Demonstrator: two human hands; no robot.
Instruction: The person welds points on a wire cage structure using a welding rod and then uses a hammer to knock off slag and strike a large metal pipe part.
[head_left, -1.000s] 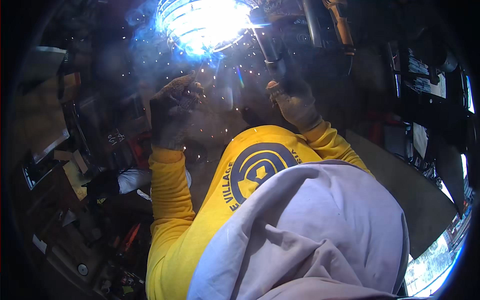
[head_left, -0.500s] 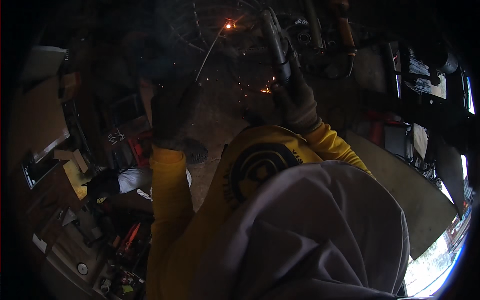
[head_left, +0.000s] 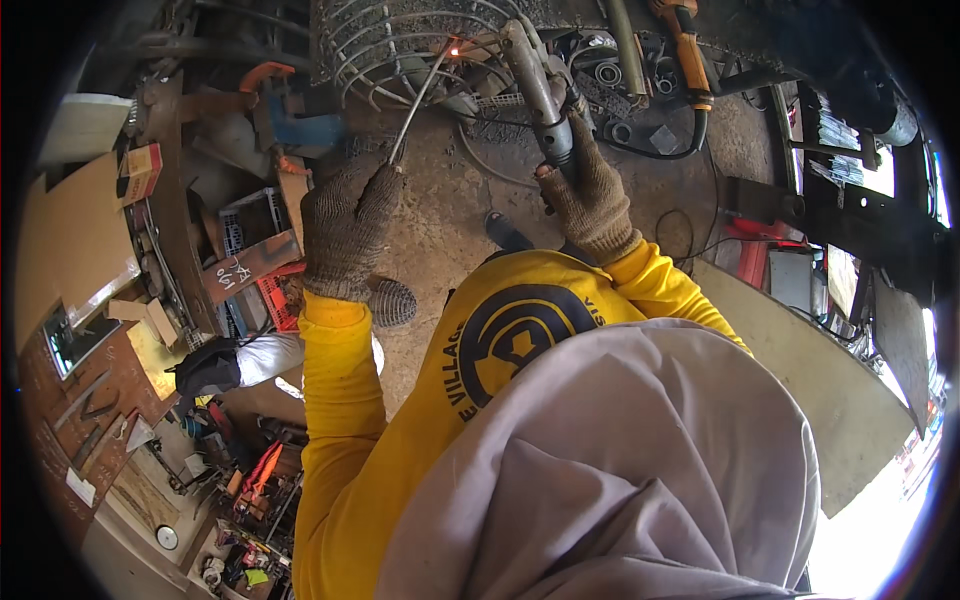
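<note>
My left hand point(head_left: 345, 230), in a brown knitted glove, is closed round the lower end of a thin metal rod point(head_left: 418, 108). The rod slants up and right to a small orange glowing spot point(head_left: 455, 50) at the wire framework. My gloved right hand point(head_left: 595, 205) grips a grey tubular tool that looks like a welding electrode holder point(head_left: 535, 90). A thumb tip shows bare at this glove. The holder's far end lies just right of the glow. A round framework of bent metal bars point(head_left: 385, 50) stands beyond both hands.
An orange power tool point(head_left: 688, 60) lies at the far right, near metal pipes and rings. A cable point(head_left: 660, 155) runs over the brown floor. To the left are crates point(head_left: 250, 220) and a marked metal bar point(head_left: 248, 268). A large flat sheet point(head_left: 810, 380) lies at right.
The picture has gone from dark to bright. The flying sparks and the burning patch near my right hand are gone, and the glow is smaller. Both hands stay nearly in place.
</note>
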